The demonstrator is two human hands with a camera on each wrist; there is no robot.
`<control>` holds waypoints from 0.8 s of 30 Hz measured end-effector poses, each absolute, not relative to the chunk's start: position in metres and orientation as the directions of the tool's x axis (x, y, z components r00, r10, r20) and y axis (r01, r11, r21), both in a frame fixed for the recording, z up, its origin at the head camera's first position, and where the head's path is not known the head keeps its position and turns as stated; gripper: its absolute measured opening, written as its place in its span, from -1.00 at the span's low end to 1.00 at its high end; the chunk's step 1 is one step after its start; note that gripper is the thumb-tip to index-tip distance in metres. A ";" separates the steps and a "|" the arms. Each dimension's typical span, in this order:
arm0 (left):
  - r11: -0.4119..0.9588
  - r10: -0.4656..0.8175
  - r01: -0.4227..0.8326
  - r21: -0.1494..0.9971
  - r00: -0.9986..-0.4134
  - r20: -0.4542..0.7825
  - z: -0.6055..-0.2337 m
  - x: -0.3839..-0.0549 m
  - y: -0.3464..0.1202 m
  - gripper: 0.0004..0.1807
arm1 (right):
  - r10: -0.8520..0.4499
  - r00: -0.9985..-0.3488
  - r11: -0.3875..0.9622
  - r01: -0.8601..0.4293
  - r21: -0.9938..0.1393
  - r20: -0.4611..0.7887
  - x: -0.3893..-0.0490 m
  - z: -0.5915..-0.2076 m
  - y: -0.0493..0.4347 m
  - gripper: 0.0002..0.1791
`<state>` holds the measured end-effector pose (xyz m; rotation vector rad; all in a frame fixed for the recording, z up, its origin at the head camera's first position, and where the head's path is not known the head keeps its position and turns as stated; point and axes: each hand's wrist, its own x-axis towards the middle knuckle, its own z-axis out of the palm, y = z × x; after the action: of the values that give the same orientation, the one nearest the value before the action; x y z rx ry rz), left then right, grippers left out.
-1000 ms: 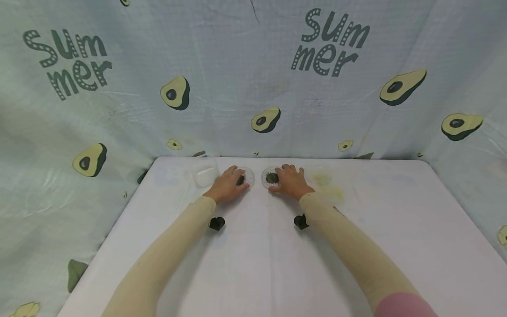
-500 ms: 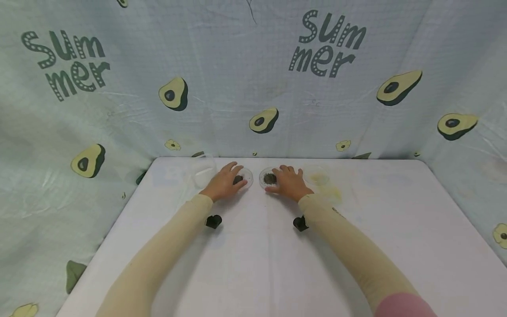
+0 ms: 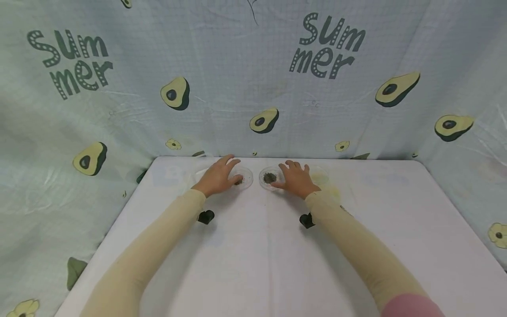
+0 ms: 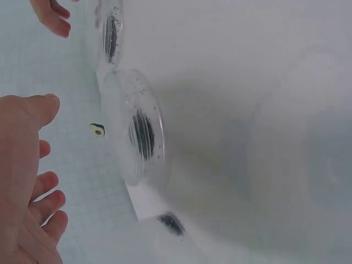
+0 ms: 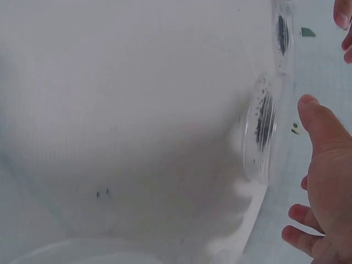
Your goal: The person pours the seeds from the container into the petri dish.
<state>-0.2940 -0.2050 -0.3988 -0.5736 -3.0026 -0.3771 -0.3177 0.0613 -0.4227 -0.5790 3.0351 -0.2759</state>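
Here, the left dish (image 3: 248, 176) and right dish (image 3: 262, 181), round rather than elongated, are laid flat on the worktop (image 3: 245, 264) at the head view's upper centre. They are flanked by the left hand (image 3: 217, 177) and right hand (image 3: 298, 180), fingers spread and held apart from both.

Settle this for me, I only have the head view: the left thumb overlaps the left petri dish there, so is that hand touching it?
Observer: No. The left wrist view shows a gap between the left hand and the left petri dish.
Operator: And the right thumb, over the other dish?
Observer: Apart too. The right wrist view shows a gap between the right hand and the right petri dish.
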 end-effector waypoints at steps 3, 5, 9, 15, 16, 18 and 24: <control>0.903 0.353 0.374 0.210 -0.926 0.133 -0.395 -0.294 -0.210 -0.38 | -0.364 -0.931 0.915 -0.359 -0.184 0.005 -0.318 -0.420 0.068 -0.13; 0.905 0.352 0.378 0.196 -0.923 0.154 -0.392 -0.293 -0.214 -0.38 | -0.360 -0.933 0.916 -0.356 -0.184 0.016 -0.318 -0.419 0.073 -0.14; 0.908 0.350 0.383 0.171 -0.916 0.197 -0.388 -0.293 -0.222 -0.41 | -0.354 -0.934 0.918 -0.357 -0.174 0.046 -0.318 -0.419 0.082 -0.18; 0.917 0.321 0.365 0.162 -0.916 0.242 -0.384 -0.292 -0.233 -0.43 | -0.340 -0.940 0.925 -0.340 -0.170 0.029 -0.323 -0.420 0.096 -0.16; 0.918 0.314 0.359 0.166 -0.917 0.245 -0.384 -0.291 -0.234 -0.43 | -0.336 -0.941 0.927 -0.336 -0.166 0.025 -0.323 -0.420 0.099 -0.15; 0.921 0.303 0.349 0.175 -0.921 0.247 -0.383 -0.290 -0.237 -0.43 | -0.332 -0.943 0.930 -0.332 -0.155 0.028 -0.324 -0.421 0.103 -0.15; 0.929 0.259 0.309 0.204 -0.936 0.238 -0.384 -0.289 -0.245 -0.42 | -0.312 -0.950 0.937 -0.311 -0.162 0.019 -0.324 -0.420 0.119 -0.16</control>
<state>-0.2887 -0.2447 -0.3835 -0.4295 -2.8797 -0.3541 -0.3241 0.1191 -0.4204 -0.4963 3.0846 -0.2562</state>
